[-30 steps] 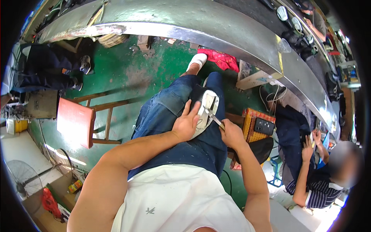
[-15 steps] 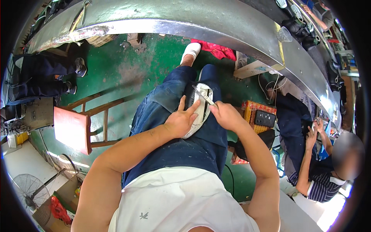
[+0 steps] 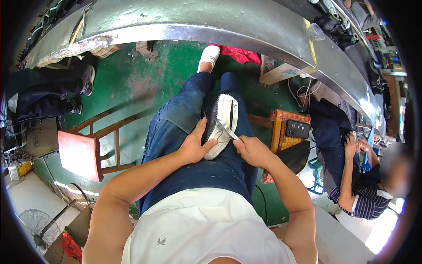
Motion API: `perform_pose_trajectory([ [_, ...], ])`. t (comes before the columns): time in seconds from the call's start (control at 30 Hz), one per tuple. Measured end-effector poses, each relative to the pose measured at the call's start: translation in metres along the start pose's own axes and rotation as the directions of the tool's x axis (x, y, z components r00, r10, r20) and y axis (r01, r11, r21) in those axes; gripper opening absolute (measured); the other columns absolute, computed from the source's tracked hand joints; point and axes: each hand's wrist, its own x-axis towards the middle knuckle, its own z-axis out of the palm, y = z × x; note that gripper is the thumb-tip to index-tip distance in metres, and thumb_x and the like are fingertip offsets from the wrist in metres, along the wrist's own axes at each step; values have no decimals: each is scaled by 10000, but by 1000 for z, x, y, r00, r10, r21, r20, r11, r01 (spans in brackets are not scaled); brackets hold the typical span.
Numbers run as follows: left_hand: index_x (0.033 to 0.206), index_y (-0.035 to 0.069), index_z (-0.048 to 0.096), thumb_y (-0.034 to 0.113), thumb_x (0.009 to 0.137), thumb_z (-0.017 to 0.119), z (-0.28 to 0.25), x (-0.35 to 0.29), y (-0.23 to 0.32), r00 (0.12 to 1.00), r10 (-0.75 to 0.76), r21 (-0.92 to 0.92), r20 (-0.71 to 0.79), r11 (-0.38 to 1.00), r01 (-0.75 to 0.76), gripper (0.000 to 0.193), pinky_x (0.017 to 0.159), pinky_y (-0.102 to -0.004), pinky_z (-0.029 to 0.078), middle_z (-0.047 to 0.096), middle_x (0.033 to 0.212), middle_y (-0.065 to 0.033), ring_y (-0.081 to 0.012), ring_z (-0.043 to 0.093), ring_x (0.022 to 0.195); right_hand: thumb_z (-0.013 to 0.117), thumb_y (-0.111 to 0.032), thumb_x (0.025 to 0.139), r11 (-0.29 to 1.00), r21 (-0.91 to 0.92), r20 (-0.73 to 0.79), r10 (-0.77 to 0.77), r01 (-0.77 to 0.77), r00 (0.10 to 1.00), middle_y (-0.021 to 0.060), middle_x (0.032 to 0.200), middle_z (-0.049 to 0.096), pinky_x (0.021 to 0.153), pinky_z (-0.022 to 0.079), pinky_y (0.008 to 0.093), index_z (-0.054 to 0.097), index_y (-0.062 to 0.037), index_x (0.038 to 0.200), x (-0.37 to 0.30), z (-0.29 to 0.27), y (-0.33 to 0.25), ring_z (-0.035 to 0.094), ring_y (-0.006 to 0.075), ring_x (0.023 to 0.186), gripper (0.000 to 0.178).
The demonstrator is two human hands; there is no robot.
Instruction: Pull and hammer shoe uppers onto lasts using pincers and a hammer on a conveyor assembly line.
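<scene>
The work looks under way but unfinished: the shoe (image 3: 224, 113) lies bottom-up on the person's dark blue trousers (image 3: 180, 172), its pale bottom (image 3: 213, 153) exposed; how much of its edge is done is too small to tell. The right hand (image 3: 253, 152) is closed round a metal hand tool (image 3: 227, 130) whose head lies over the shoe's left edge; the left hand (image 3: 192, 146) rests along that side, thumb on the bottom, its hidden grip unclear. Nothing else appears to block the shoe; beyond it runs the bench (image 3: 184, 34), right of it a phone (image 3: 298, 129), and well left a red-seated stool (image 3: 80, 154)
</scene>
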Motion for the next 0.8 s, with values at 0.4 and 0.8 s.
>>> perform_pose_trajectory([
  [0.4,1434,27,480,94,771,791,-98,6,80,981,191,156,8,969,-190,735,947,-341,526,686,1196,-228,-311,699,1057,593,-325,1022,680,732,-189,272,-50,943,40,812,658,708,503,272,637,0,1123,-63,31,43,605,104,743,344],
  [0.8,1103,-87,693,462,913,747,-57,136,76,978,-142,-203,156,964,173,584,727,-351,550,719,865,-113,-195,685,777,594,-236,1015,782,620,-212,251,-69,944,61,847,661,764,515,314,620,6,1122,-86,31,12,635,146,798,265],
])
